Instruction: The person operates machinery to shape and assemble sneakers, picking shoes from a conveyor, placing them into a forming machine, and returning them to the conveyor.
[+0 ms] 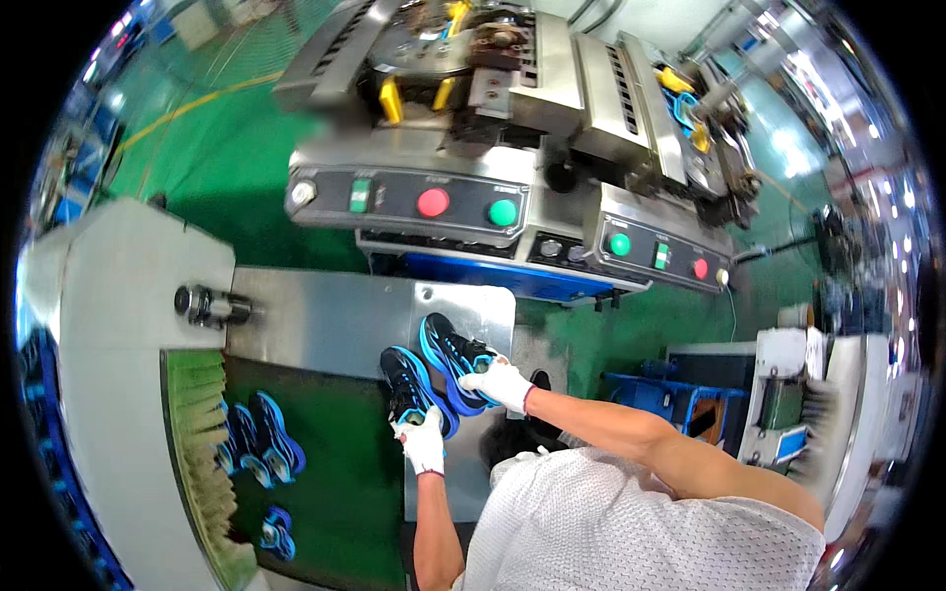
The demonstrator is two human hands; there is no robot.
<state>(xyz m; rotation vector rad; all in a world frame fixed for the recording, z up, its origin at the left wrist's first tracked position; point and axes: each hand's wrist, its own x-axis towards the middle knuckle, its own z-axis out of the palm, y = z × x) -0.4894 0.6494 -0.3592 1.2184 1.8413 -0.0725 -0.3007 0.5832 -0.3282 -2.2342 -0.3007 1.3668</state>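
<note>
Two black running shoes with bright blue soles are side by side over a metal table (320, 310), toes pointing away from me. My left hand (422, 443), in a white glove, is closed on the heel end of the left shoe (402, 374). The right shoe (448, 340) has its heel end gripped by my right hand (501, 382), gloved in white too. The soles of the two shoes lie close against each other. Whether the shoes touch the metal or hover just above it I cannot tell.
Ahead stands a metal machine with two control panels (409, 202) bearing red and green buttons. At left, several similar shoes (276, 438) lie on a dark green conveyor belt (335, 473), beside a bristle-curtained opening (197, 424) in a pale housing (123, 295). Another machine (783, 394) stands at right.
</note>
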